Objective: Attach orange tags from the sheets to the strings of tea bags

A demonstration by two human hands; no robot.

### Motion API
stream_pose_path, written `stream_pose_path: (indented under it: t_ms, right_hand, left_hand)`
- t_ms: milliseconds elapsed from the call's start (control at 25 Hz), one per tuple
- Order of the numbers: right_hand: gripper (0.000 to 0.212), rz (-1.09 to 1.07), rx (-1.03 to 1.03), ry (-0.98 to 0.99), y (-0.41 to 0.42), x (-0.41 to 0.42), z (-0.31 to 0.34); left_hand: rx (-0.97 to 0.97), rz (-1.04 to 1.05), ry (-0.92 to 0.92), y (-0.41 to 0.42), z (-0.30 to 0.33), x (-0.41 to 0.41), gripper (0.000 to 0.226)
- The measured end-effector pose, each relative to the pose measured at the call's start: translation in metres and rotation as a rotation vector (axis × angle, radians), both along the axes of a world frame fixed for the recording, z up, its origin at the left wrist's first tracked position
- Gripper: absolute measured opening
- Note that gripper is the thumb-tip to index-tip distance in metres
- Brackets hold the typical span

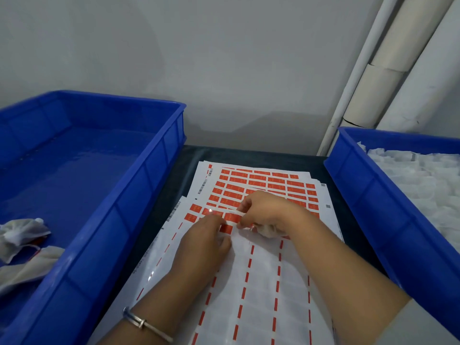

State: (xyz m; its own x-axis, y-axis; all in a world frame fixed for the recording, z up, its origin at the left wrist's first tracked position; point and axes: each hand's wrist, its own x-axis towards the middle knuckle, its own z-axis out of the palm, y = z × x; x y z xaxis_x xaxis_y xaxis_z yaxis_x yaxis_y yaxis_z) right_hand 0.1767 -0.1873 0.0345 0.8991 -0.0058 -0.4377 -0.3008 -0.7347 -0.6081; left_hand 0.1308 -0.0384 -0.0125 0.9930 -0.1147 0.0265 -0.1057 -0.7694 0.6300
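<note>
— Flanking the sticker sheets [268, 282] on the dark worktop [174, 185]?
— Two blue crates: left crate [139, 185] holds finished tea bags [22, 235], right crate [368, 192] white ones.
— Hands?
— Both meet over the sheets. Right hand [267, 211] pinches a pale strip, perhaps a tag [234, 213], cupping a tea bag [267, 231]; left hand [206, 242] fingers pinch its other end.

2 blue crates [139, 185] [368, 192], 2 hands [204, 245] [268, 215], 1 bangle [142, 322], maybe 3 tea bags [20, 235] left crate, several tag sheets [261, 282].
</note>
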Motion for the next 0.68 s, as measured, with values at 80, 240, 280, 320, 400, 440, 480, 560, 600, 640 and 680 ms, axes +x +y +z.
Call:
stream_pose_path:
  t_ms: [80, 240, 280, 320, 400, 440, 480, 560, 600, 640, 680]
  right_hand:
    - [0.017, 0.011, 0.024, 0.033, -0.001, 0.002, 0.004]
    - [0.018, -0.058, 0.194, 0.06, -0.004, -0.001, 0.007]
    - [0.019, -0.073, 0.241, 0.059, -0.003, -0.003, 0.007]
    - [0.019, -0.087, 0.283, 0.054, -0.003, -0.004, 0.007]
    - [0.022, -0.104, 0.348, 0.035, -0.002, -0.006, 0.007]
    - [0.023, -0.105, 0.355, 0.019, -0.002, -0.007, 0.007]
    - [0.024, -0.099, 0.351, 0.002, -0.001, -0.009, 0.006]
    - [0.025, -0.081, 0.348, -0.038, 0.002, -0.012, 0.006]
    - [0.024, -0.077, 0.362, -0.053, 0.002, -0.015, 0.006]
    - [0.024, -0.084, 0.386, -0.062, 0.003, -0.016, 0.006]
    - [0.022, -0.097, 0.41, -0.064, 0.002, -0.018, 0.007]
  left_hand:
    - [-0.027, 0.014, -0.028, -0.001, 0.003, -0.002, 0.038]
    - [-0.049, 0.031, -0.059, 0.0, 0.006, -0.002, 0.032]
    - [-0.053, 0.036, -0.068, 0.0, 0.006, -0.002, 0.029]
    - [-0.059, 0.044, -0.078, 0.0, 0.006, -0.002, 0.027]
    - [-0.069, 0.062, -0.107, 0.0, 0.006, -0.002, 0.026]
    - [-0.073, 0.069, -0.121, 0.0, 0.006, -0.002, 0.025]
    - [-0.075, 0.074, -0.134, -0.001, 0.006, -0.002, 0.026]
    - [-0.082, 0.086, -0.163, -0.002, 0.006, -0.003, 0.027]
    - [-0.081, 0.088, -0.183, -0.002, 0.005, -0.003, 0.027]
    - [-0.073, 0.082, -0.206, -0.002, 0.005, -0.004, 0.028]
    - [-0.061, 0.07, -0.225, -0.002, 0.004, -0.005, 0.029]
